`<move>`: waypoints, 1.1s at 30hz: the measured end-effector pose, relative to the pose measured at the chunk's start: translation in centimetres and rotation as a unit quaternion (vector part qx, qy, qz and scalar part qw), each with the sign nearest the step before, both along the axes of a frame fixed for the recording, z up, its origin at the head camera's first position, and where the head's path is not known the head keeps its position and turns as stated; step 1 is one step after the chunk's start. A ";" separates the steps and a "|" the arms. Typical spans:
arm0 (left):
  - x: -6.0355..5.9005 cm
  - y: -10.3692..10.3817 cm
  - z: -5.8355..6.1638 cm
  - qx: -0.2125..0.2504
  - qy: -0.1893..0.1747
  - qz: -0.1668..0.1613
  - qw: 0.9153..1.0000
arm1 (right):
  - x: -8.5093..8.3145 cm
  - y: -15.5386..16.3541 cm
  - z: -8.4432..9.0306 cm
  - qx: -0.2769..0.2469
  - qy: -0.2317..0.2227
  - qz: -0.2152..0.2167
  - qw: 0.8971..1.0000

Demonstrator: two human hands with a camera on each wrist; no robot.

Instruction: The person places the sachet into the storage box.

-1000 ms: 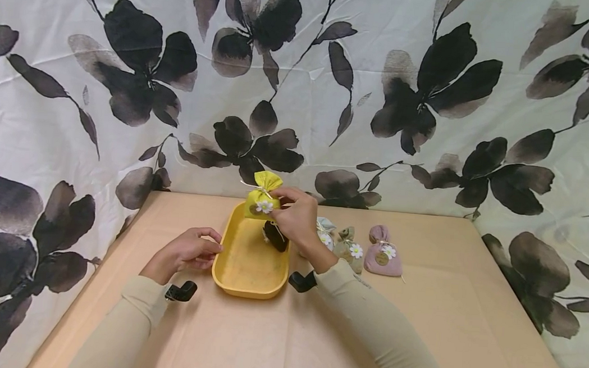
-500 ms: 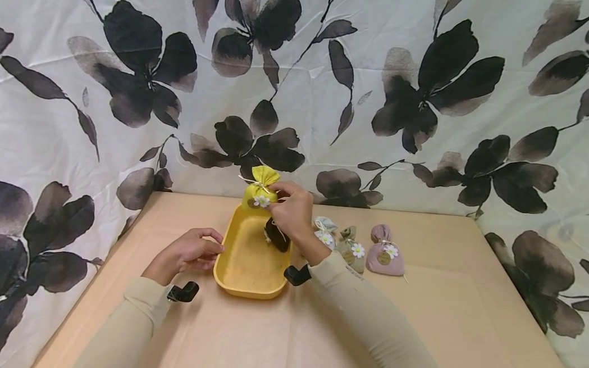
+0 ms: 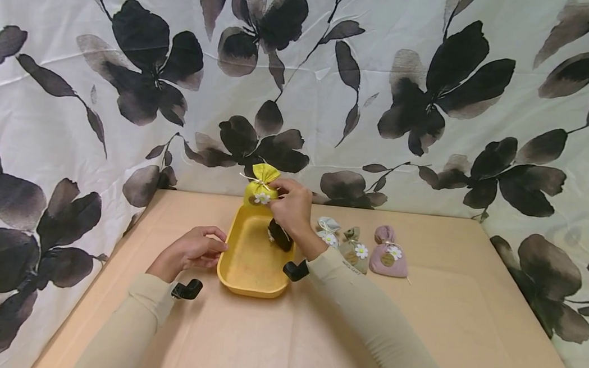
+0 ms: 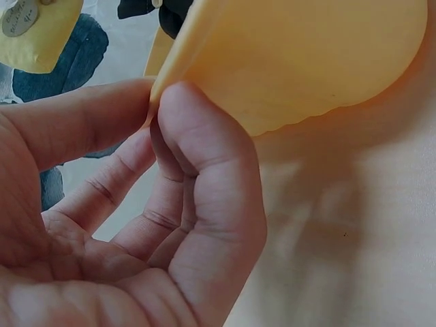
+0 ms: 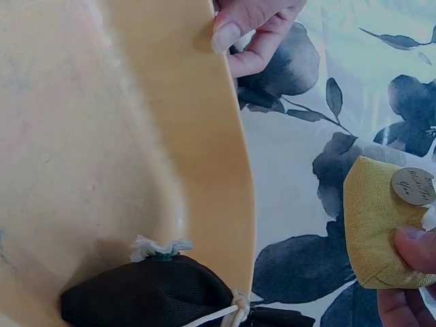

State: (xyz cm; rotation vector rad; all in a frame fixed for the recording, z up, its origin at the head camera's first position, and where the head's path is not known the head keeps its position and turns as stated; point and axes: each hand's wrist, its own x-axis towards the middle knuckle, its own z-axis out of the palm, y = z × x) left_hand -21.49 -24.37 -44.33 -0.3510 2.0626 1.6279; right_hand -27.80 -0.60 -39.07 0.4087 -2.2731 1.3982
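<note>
Two hands work at an oblong yellow plastic tray (image 3: 249, 260) on the tan counter (image 3: 417, 326). The right hand (image 3: 289, 205) pinches a small yellow cloth sachet (image 3: 260, 186) above the tray's far end, where a black sachet (image 3: 280, 236) lies. The left hand (image 3: 193, 250), fingers curled, grips the tray's rim.

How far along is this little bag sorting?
One dark bag already lies in the yellow tray. The right hand holds a yellow bag above the tray's far end, while the left hand holds its rim. Three bags wait on the table.
</note>
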 end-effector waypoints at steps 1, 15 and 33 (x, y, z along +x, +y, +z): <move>-0.1 0.0 0.0 0.001 0.001 0.000 1.000 | -0.1 0.0 0.0 0.003 0.003 -0.001 1.000; -0.2 0.0 0.3 0.018 -0.007 0.001 1.000 | -0.8 -0.7 -0.4 0.047 -0.006 -0.018 0.999; -0.1 0.0 -0.2 0.029 -0.005 0.003 1.000 | -1.7 -2.2 -2.0 0.127 -0.024 -0.020 0.991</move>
